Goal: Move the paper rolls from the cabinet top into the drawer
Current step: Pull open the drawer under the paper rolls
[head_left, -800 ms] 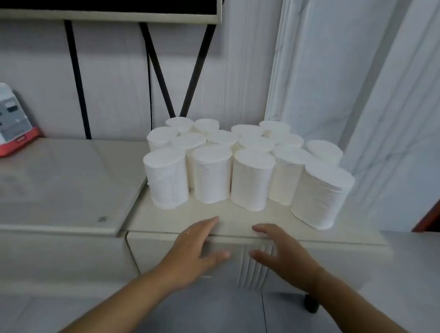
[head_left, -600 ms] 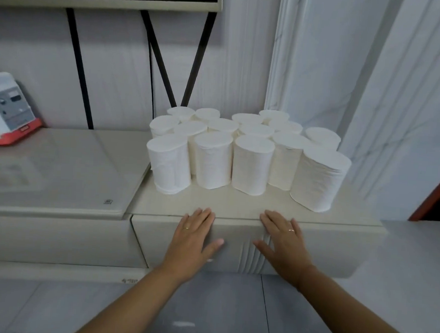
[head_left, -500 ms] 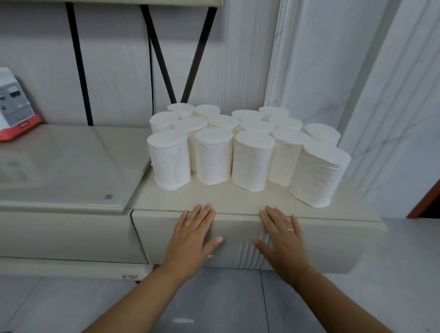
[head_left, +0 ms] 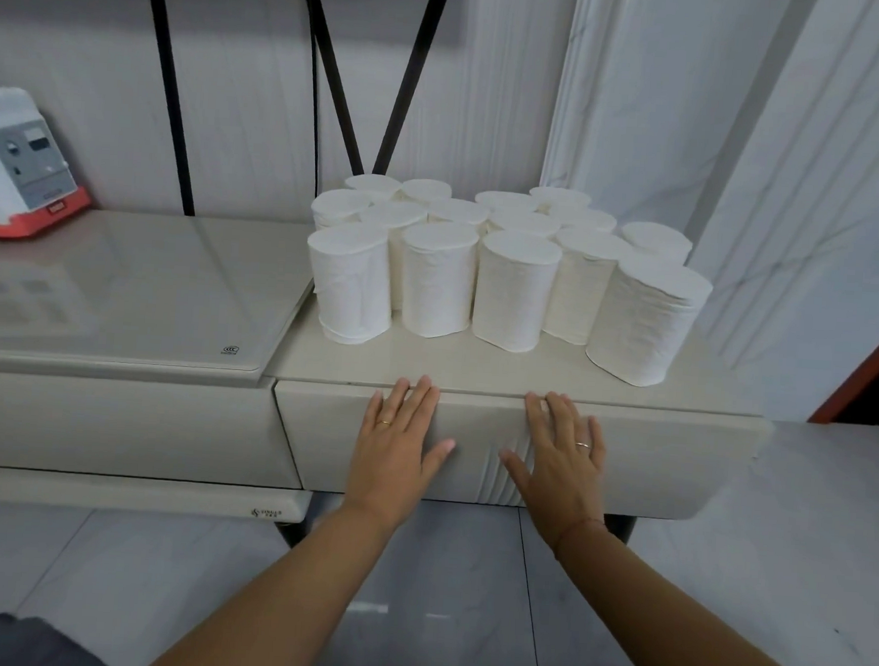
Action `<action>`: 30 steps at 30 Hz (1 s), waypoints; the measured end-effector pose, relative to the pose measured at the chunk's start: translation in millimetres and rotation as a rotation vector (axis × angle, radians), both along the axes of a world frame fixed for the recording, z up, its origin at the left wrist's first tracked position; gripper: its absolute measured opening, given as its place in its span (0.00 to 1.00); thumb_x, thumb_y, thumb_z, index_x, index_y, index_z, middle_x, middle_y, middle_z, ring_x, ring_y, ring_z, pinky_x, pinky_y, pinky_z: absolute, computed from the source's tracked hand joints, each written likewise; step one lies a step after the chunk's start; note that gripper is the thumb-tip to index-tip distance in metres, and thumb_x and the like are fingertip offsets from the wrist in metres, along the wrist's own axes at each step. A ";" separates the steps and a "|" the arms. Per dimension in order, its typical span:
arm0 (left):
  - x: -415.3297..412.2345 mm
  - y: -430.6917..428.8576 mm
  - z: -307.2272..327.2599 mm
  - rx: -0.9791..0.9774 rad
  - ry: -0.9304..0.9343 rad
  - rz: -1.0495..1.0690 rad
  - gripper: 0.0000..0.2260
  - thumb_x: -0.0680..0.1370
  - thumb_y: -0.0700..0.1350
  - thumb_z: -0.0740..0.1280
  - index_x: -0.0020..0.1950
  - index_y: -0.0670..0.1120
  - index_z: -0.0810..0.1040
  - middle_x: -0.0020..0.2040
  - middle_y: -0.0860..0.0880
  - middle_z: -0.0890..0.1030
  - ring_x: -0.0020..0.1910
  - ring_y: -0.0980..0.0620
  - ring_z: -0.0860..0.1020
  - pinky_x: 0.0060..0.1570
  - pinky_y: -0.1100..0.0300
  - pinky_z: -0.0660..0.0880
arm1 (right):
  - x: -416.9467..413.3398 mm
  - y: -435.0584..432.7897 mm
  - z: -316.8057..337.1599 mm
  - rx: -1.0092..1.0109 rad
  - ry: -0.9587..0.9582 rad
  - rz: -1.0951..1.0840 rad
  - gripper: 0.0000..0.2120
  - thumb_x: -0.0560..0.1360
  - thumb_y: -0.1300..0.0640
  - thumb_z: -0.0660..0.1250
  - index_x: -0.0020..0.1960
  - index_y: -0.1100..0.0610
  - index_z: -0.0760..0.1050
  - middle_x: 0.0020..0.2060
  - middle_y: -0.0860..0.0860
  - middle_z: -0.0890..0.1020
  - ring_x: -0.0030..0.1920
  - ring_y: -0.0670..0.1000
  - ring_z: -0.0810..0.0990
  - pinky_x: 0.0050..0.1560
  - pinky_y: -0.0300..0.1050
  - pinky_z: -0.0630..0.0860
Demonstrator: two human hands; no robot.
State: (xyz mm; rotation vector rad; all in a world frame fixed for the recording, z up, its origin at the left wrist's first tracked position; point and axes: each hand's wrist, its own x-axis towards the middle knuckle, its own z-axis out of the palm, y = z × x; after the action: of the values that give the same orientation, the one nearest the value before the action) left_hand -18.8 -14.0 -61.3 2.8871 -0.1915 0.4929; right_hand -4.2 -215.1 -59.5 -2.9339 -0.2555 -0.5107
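Observation:
Several white paper rolls (head_left: 512, 291) stand upright in a tight cluster on the beige cabinet top (head_left: 476, 371). Below them the drawer front (head_left: 676, 460) is closed, with a ribbed strip at its middle. My left hand (head_left: 399, 448) lies flat on the drawer front, fingers spread, fingertips at the seam under the cabinet top. My right hand (head_left: 558, 458) lies flat beside it in the same way, just right of the ribbed strip. Neither hand holds anything.
A longer, slightly higher cabinet with a glass sheet (head_left: 121, 287) adjoins on the left, carrying a white and red device (head_left: 15, 168) at its far left. Black cables (head_left: 335, 69) run down the wall. A marble wall corner (head_left: 646, 114) stands close behind right.
Both hands moved forward from mid-air onto the drawer front and now rest flat against it. The view has tilted down slightly; the rolls have not moved.

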 end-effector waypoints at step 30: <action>-91.2 -5.5 14.3 0.000 0.090 -0.017 0.34 0.75 0.69 0.42 0.76 0.51 0.55 0.76 0.54 0.59 0.75 0.52 0.53 0.72 0.46 0.38 | -64.8 -18.1 25.3 0.030 0.038 0.082 0.31 0.68 0.34 0.66 0.61 0.55 0.74 0.55 0.55 0.75 0.59 0.58 0.72 0.65 0.58 0.64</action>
State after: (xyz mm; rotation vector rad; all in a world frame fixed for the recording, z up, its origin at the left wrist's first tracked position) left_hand -110.0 -19.5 -47.0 2.8975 -0.2018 0.3593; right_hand -69.0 -233.2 -34.2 -2.8871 -0.3585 -0.4431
